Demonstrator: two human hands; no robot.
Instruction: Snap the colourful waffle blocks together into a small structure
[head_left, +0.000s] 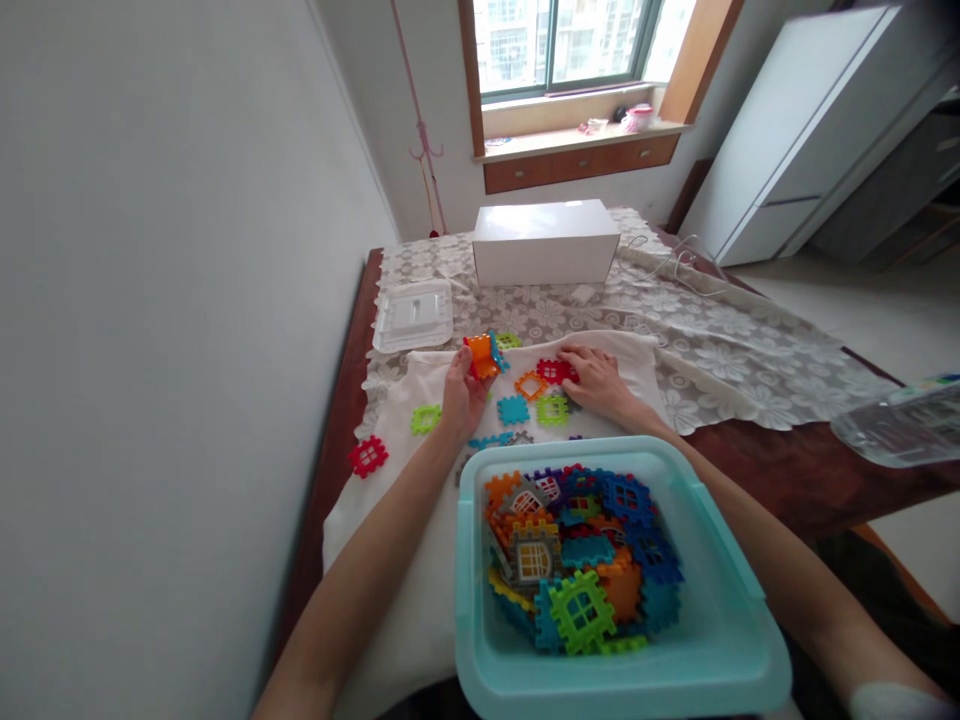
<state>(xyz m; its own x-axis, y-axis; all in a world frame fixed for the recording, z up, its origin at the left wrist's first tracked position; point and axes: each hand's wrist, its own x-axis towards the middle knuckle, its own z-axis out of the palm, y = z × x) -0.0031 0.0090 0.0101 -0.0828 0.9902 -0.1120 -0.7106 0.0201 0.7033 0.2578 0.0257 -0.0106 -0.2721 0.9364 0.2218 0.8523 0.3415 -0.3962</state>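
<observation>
My left hand (466,392) is closed around a small assembly of interlocking building panels (484,357), orange with red and blue parts, held just above the white cloth. Farther right, my right hand (596,378) lies over a red window panel (553,372), fingers on its right edge; whether they grip it I cannot tell. Between the hands lie an orange frame panel (531,386), a blue panel (514,410) and a green frame panel (553,410). A second green panel (508,341) sits behind the assembly. Left of my left hand are another green panel (426,419) and a red window panel (368,456).
A turquoise bin (720,600) full of mixed panels stands closest to me, between my forearms. Beyond the white cloth (405,500) are a clear plastic lid (413,316) and a white box (546,245). A clear container (900,425) is at the right; a wall (187,300) borders the left.
</observation>
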